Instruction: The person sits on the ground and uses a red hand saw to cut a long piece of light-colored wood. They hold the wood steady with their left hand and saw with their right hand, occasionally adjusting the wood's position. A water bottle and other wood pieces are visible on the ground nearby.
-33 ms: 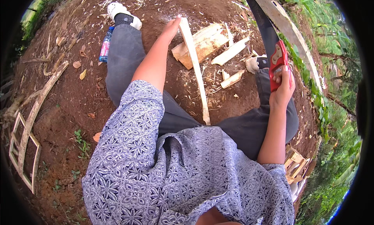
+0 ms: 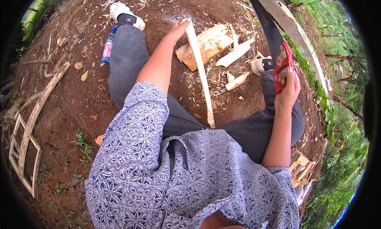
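Note:
My left hand (image 2: pixel 178 29) is closed on the far end of a long pale wooden stick (image 2: pixel 200 62). The stick slants toward me, its near end resting by my lap between my legs. On the right, my right hand (image 2: pixel 288 92) grips the red handle of a handsaw (image 2: pixel 291 60). Its dark blade points away from me, up past the top edge of the view, apart from the stick. Just right of the stick's upper part lies a thick split block of wood (image 2: pixel 212 44), partly covered by the stick.
Split wood pieces (image 2: pixel 235 53) and shavings lie on the brown soil beyond my lap. A plastic bottle (image 2: pixel 108 46) stands beside my left leg. Far left, a wooden frame (image 2: pixel 37 161) leans by a long branch (image 2: pixel 41 98). A pale plank-like edge (image 2: pixel 301 28) and plants border the right.
My left hand and the top of the stick have shifted very slightly to the right. The saw and my right hand look nearly the same.

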The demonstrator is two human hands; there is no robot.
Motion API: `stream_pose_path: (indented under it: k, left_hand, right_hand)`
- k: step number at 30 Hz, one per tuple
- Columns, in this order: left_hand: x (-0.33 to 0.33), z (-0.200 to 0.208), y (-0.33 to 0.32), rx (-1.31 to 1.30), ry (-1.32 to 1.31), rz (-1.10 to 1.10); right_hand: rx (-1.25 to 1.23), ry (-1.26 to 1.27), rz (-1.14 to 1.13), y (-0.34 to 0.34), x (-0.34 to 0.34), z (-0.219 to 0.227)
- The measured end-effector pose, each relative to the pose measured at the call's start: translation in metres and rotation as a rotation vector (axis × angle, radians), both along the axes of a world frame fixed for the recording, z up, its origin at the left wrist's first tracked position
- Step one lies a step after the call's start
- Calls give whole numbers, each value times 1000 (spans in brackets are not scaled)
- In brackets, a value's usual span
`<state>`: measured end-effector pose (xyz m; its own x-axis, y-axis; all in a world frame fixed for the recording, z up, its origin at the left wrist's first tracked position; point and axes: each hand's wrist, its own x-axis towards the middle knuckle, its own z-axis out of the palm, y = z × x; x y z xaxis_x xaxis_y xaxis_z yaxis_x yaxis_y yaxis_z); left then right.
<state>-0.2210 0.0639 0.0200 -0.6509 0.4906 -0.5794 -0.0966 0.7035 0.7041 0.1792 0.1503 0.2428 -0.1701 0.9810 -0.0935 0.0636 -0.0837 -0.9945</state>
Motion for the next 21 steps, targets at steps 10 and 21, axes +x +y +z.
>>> stream_pose_path:
  k: [10,21]
  left_hand:
    - [23,43,17,396,-443,175]
    - [14,68,-26,539,-420,362]
  right_hand:
    - [36,-84,52,-25,-36,14]
    - [118,-68,115,-43,-91,25]
